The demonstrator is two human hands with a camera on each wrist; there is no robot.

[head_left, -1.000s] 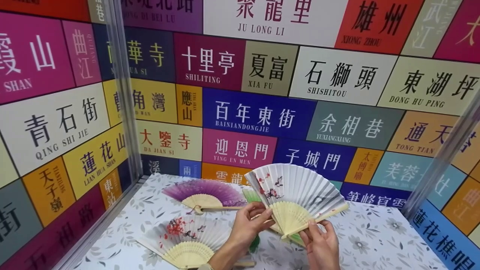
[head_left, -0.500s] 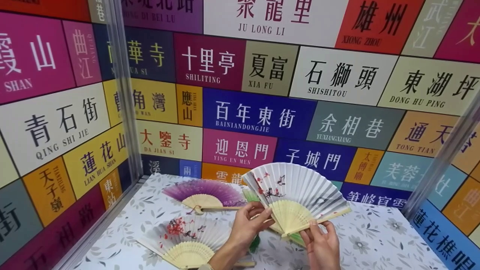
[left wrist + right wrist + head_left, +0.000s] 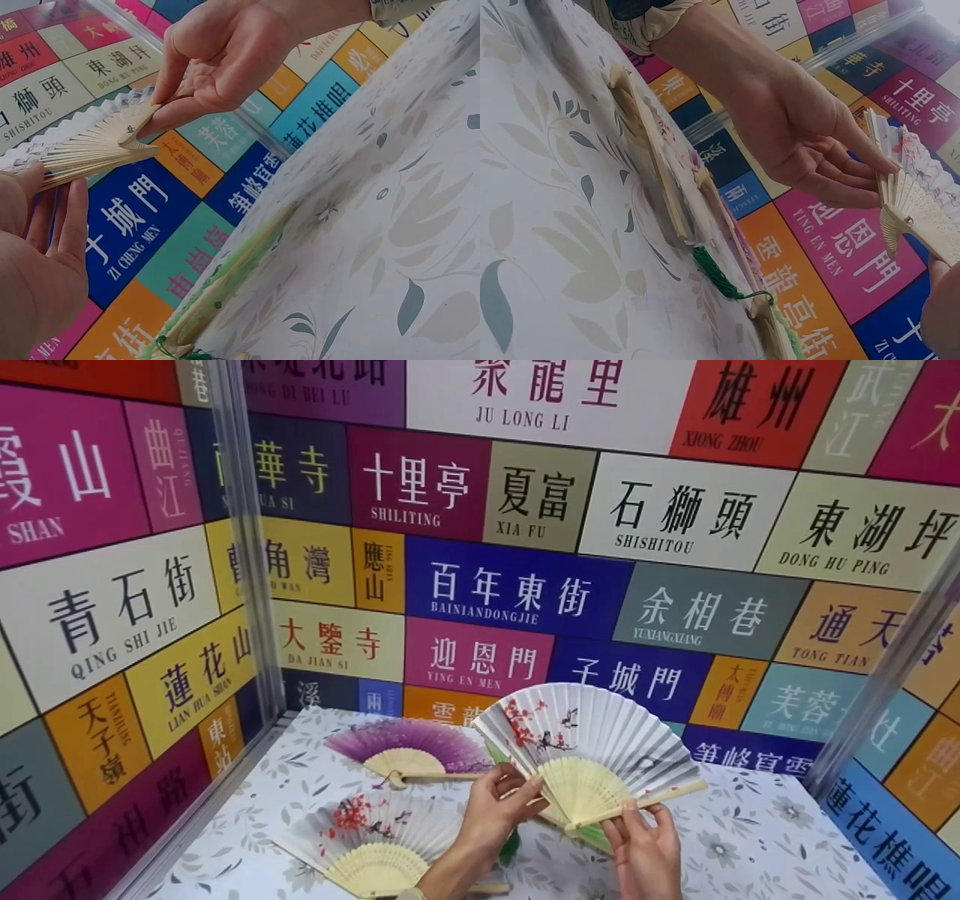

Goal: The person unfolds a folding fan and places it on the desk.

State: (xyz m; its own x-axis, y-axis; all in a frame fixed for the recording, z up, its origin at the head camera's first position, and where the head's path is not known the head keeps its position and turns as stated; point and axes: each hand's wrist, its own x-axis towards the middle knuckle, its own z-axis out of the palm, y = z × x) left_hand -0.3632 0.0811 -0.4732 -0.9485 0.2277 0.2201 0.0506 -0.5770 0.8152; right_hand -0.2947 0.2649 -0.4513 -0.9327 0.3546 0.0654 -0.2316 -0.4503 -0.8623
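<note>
Both hands hold up an open folding fan point(image 3: 600, 735), white and grey with red blossoms and pale bamboo ribs. My left hand point(image 3: 495, 814) pinches the ribs at its left edge between thumb and fingers. At the right edge, my right hand point(image 3: 643, 844) pinches the outer guard stick near the pivot. The left wrist view has the ribs point(image 3: 105, 142) nearly edge-on, gathered at the pivot. Behind and below this fan lies a green fan point(image 3: 598, 835), mostly hidden. A similar white blossom fan point(image 3: 382, 832) lies spread on the table, partly behind my left forearm.
At the back left of the flower-patterned table point(image 3: 720, 825) lies a spread purple fan point(image 3: 427, 746). A green tassel point(image 3: 718, 274) hangs between the lying fans in the right wrist view. Colourful panels with place names point(image 3: 517, 585) wall in the table, joined by metal posts point(image 3: 251, 540).
The held fan has spread a little wider, its left edge swinging left and showing more red blossoms. Its pivot has shifted slightly right and up. My hands have barely moved.
</note>
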